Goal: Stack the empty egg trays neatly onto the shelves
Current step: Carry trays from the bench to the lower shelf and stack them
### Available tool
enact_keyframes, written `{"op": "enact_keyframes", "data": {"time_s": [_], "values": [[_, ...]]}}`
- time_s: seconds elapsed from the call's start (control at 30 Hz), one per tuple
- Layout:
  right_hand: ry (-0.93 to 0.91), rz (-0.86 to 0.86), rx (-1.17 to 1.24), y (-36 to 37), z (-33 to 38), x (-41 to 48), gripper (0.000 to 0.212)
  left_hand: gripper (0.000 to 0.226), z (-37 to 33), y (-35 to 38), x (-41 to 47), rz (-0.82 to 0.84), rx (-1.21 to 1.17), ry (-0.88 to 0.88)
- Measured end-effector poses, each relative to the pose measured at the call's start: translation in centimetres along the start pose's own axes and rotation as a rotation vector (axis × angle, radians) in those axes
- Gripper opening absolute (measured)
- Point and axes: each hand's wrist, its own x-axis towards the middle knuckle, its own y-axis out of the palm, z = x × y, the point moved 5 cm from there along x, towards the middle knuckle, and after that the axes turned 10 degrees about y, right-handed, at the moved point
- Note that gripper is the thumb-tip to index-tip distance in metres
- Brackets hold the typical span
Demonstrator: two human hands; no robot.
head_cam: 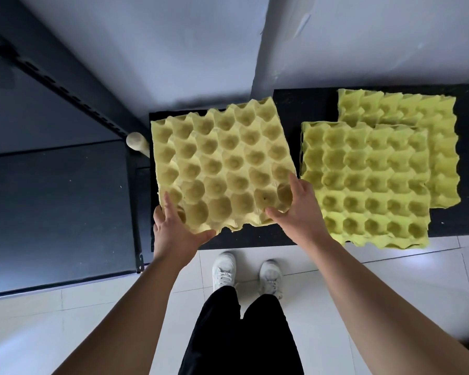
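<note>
Both hands are on one tray: left hand (173,228) grips the near-left corner and right hand (301,209) grips the near-right corner, fingers curled along the edges. The held egg tray (222,166) is yellow, cups up, turned slightly askew and tilted. It sits over the black platform (255,239) at floor level, just past the white shoes (225,269). I can't tell whether its far edge touches the platform.

Right of it, the near tray stack (366,185) overlaps the far tray stack (431,136), and the two aren't squared to each other. The dark shelf rack (52,207) is at left, with a beige knob (137,142) by its post.

Progress looks early. No tray in view is on the shelf rack. The held tray plus both stacks are left to move, and they'll need squaring up once stacked.
</note>
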Motion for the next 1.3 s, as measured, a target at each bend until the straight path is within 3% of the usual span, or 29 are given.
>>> {"op": "enact_keyframes", "data": {"time_s": [0.47, 0.73, 1.0, 1.3], "values": [[-0.137, -0.218, 0.212, -10.2, 4.2, -10.5, 0.08, 0.133, -8.4, -8.2, -10.4, -0.171, -0.109, 0.24], [-0.33, -0.289, 0.324, -16.7, 6.4, -20.8, 0.073, 0.135, -11.7, -12.8, -21.8, -0.399, -0.15, 0.417], [-0.545, -0.324, 0.245, -18.6, 9.3, -30.9, 0.067, 0.138, -8.6, -17.2, -33.2, -0.615, -0.207, 0.437], [-0.708, -0.247, 0.229, -13.5, 18.0, -37.5, 0.065, 0.126, -0.2, -25.7, -38.0, -0.74, -0.328, 0.338]]}}
